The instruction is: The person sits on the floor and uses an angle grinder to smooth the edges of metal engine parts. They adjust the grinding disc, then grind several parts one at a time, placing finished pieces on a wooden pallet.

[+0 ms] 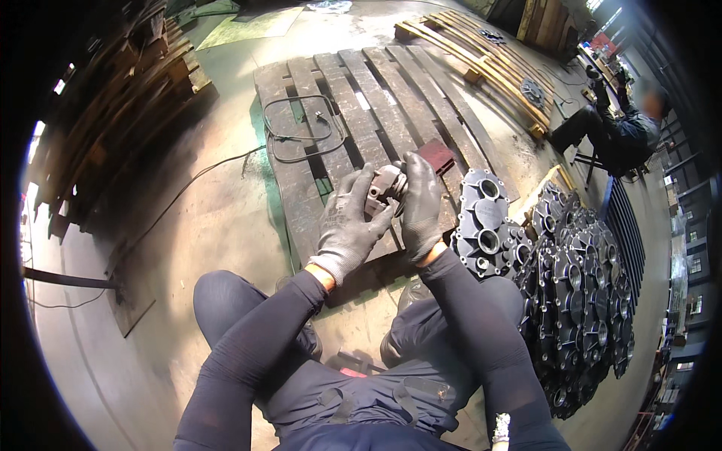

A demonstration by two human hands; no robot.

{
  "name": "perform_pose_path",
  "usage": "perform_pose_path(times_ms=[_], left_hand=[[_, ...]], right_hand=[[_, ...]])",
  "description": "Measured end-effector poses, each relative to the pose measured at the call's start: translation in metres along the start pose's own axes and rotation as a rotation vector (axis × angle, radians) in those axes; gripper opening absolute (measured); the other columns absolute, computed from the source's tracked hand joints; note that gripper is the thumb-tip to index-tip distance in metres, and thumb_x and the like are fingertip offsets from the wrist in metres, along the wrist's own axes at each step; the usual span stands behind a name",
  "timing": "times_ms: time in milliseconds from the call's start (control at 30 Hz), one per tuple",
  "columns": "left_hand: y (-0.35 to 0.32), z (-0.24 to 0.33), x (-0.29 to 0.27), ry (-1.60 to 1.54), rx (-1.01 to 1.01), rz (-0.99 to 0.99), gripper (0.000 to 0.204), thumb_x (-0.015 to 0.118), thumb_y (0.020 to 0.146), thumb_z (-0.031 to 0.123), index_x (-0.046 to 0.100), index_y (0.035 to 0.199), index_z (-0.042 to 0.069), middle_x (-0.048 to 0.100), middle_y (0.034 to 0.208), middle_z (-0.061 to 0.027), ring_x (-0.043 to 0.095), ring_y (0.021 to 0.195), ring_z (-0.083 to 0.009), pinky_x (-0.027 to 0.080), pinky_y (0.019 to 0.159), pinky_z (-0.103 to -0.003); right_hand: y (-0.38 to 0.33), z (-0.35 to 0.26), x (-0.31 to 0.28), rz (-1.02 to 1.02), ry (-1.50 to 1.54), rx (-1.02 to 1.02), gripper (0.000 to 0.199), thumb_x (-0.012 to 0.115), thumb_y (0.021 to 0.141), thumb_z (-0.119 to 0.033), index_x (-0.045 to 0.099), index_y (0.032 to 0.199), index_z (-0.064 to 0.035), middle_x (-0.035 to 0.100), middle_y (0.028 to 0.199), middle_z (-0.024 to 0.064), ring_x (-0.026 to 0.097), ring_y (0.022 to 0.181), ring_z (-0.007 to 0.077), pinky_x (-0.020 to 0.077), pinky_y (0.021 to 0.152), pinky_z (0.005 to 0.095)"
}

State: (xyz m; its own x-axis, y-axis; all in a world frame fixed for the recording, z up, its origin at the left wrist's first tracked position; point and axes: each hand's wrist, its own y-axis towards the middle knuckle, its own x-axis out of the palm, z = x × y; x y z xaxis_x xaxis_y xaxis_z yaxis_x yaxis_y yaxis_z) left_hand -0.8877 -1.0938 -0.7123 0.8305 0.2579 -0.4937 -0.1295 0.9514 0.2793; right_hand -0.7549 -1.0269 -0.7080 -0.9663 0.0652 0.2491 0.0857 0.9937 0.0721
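Observation:
In both gloved hands, above the near part of a dark wooden pallet (323, 83), is a small grey metal part (385, 184) with a round hole. My left hand (350, 222) is closed around its left side, with the thumb below it. From the right, my right hand (421, 203) wraps the other side, its fingers curled over the top. The palms hide much of the part, so its full shape cannot be made out. Just beyond my right hand a dark red flat block (436, 155) lies on the pallet.
A looped black cable (302, 135) lies on the pallet's left. Black cast housings (575, 293) are piled to my right, one housing (485, 218) beside the pallet. Stacked wood (113, 120) stands far left. A lighter pallet (481, 56) and a seated person (620, 139) are farther off, right.

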Motion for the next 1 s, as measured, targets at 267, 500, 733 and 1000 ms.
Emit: perform_pose_path(times_ms=[267, 500, 733, 1000], left_hand=[[-0.004, -0.01, 0.003, 0.032, -0.021, -0.053, 0.075, 0.08, 0.091, 0.028, 0.053, 0.159, 0.011, 0.061, 0.143, -0.0204, 0.064, 0.131, -0.0417, 0.051, 0.112, -0.049], [-0.009, -0.018, -0.008, -0.137, -0.085, -0.102, 0.07, 0.078, 0.09, 0.026, 0.056, 0.152, 0.005, 0.061, 0.144, -0.0232, 0.063, 0.133, -0.0436, 0.052, 0.111, -0.047], [-0.017, -0.02, -0.013, -0.038, -0.029, -0.047, 0.074, 0.079, 0.092, 0.031, 0.053, 0.158, 0.008, 0.059, 0.148, -0.0206, 0.063, 0.133, -0.0424, 0.051, 0.113, -0.048], [-0.014, -0.027, -0.012, 0.151, 0.053, -0.042, 0.08, 0.081, 0.089, 0.031, 0.052, 0.162, 0.011, 0.061, 0.148, -0.0165, 0.065, 0.129, -0.0413, 0.051, 0.112, -0.049]], right_hand=[[-0.004, 0.018, 0.001, 0.058, -0.269, -0.241, 0.032, 0.056, 0.113, -0.021, 0.066, 0.126, 0.0066, 0.07, 0.116, 0.0158, 0.068, 0.106, 0.0255, 0.0554, 0.096, 0.0402], [-0.012, 0.018, -0.004, -0.089, -0.627, -0.647, 0.04, 0.065, 0.099, -0.018, 0.068, 0.131, 0.0064, 0.07, 0.119, 0.022, 0.069, 0.11, 0.0346, 0.0551, 0.1, 0.0447], [-0.016, 0.02, 0.013, 0.016, -0.295, -0.215, 0.043, 0.059, 0.113, -0.037, 0.069, 0.122, 0.0037, 0.072, 0.109, 0.014, 0.07, 0.095, 0.0224, 0.0578, 0.086, 0.0373], [-0.012, 0.024, -0.005, -0.114, -0.147, 0.063, 0.053, 0.044, 0.121, -0.042, 0.061, 0.138, 0.0058, 0.073, 0.12, 0.0133, 0.073, 0.109, 0.0217, 0.0577, 0.099, 0.0335]])
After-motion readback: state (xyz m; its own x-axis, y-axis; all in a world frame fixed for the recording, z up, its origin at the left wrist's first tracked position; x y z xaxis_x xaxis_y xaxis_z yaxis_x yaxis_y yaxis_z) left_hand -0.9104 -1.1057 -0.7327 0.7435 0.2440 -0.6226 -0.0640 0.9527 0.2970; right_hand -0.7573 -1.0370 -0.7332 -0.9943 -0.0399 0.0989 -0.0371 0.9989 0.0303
